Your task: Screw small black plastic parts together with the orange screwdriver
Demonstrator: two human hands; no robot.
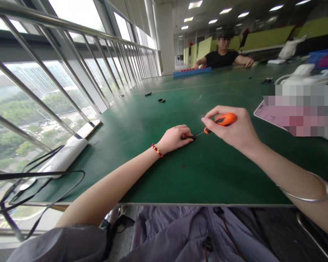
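My right hand [236, 129] is closed around the orange and black handle of a screwdriver [227, 118]. Its thin metal shaft slants down to the left, and the tip meets a small black part [191, 138]. That part is pinched low over the green tabletop between the thumb and fingers of my left hand [175, 139]. Most of the black part is hidden by the fingers, so its exact kind cannot be made out. A red and gold bead bracelet circles my left wrist.
Small black pieces [161, 100] lie farther up the green table [153, 174]. At left are a white power strip [65, 154], black straps [38, 175] and a metal railing [79, 38]. Across the table, a person [221, 54] sits by a blue tray [191, 72]. A pink-edged item [270, 115] lies right.
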